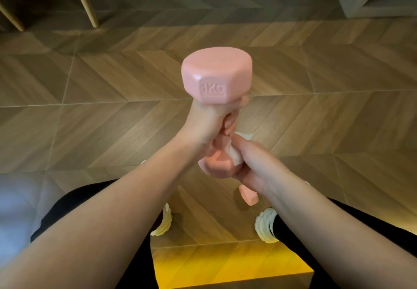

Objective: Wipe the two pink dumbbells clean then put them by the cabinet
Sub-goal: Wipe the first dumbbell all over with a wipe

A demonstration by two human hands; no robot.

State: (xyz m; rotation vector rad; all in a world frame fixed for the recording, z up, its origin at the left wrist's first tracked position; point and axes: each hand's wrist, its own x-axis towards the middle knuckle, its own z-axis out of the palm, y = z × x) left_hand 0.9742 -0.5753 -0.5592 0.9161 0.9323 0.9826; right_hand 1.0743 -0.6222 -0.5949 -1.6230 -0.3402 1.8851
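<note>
The fingers [228, 123] of the left hand [206, 121] are curled tight around the handle of a pink dumbbell [216, 74]. It stands upright in the air, its top head marked "1KG" just above the fist. Just under these fingers the right hand [252, 169] pinches a small white cloth [235, 156] between thumb and fingers and presses it on the lower head of the dumbbell, and the palm cups this head from the right side. Below the right hand the second pink dumbbell [248, 195] lies on the wooden floor [112, 130] between two white shoes [266, 225] — the wrist hides part of it. Far beyond the fingers, at the top right, stands a light cabinet [372, 0].
</note>
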